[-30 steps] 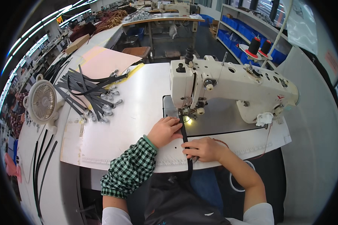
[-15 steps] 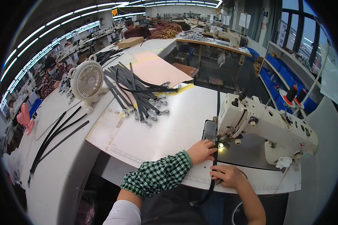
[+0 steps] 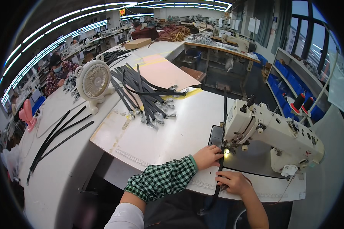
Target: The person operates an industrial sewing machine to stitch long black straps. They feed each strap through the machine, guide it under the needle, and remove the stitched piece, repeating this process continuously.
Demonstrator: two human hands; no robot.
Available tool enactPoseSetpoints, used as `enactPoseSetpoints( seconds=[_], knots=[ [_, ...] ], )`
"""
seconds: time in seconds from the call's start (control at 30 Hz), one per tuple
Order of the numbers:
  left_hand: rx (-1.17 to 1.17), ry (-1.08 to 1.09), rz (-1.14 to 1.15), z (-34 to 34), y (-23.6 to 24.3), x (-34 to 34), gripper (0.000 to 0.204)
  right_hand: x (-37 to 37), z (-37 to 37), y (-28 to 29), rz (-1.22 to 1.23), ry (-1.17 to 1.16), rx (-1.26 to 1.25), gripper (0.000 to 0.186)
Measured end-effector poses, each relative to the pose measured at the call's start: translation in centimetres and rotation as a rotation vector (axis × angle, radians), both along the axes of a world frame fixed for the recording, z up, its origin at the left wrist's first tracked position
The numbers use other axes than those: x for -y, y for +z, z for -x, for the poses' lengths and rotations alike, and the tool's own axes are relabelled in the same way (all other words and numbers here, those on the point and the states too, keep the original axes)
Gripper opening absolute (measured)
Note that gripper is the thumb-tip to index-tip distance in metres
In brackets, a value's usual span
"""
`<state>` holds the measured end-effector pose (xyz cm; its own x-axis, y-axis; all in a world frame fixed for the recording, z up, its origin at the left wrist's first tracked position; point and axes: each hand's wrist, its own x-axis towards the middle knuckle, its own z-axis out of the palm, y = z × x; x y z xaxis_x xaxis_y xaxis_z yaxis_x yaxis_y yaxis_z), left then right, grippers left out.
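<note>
A long black strap runs front to back past the needle area of a white sewing machine, whose small lamp glows. My left hand, below a green checked oversleeve, presses bent fingers on the strap just in front of the presser foot. Closer to me, my right hand pinches the same strap near the table's front edge; a small object under its fingers, with a reddish cord, is too hidden to make out. The strap's lower end hangs over the edge. Dark straps with metal hooks lie in a pile left of the machine.
A white fan stands on the left bench beside loose black straps, a pink card and a pink fan. A co-worker sits at far left. Shelves with blue bins stand right, behind thread spools.
The view has swung left, bringing more of the left bench and co-worker into sight. Both hands stay on the strap by the machine, with little visible movement relative to it.
</note>
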<state>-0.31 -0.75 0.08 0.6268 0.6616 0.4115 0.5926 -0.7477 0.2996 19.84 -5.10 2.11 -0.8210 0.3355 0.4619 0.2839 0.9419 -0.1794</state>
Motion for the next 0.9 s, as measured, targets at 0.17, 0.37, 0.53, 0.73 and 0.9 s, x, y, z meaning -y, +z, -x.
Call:
enactPoseSetpoints(
  seconds=[0.17, 0.37, 0.53, 0.73, 0.9],
  knots=[
    [0.006, 0.0, -0.004, -0.01, -0.12, 0.0, 0.043, -0.03, -0.05, -0.1, 0.0, 0.0, -0.014, 0.02],
    [0.004, 0.0, -0.004, 0.09, -0.04, -0.01, 0.044, -0.08, 0.01, -0.21, -0.002, -0.002, -0.024, 0.02],
    [0.009, -0.003, -0.01, 0.0, 0.04, -0.03, 0.044, -0.14, -0.14, -0.29, -0.001, -0.005, -0.021, 0.021],
    [0.003, 0.003, -0.016, 0.01, -0.1, -0.04, 0.044, -0.13, -0.15, -0.3, 0.003, -0.009, -0.015, 0.02],
    [0.005, 0.009, -0.015, 0.03, -0.21, -0.04, 0.043, -0.15, -0.12, -0.39, 0.0, -0.01, -0.027, 0.02]
  ],
)
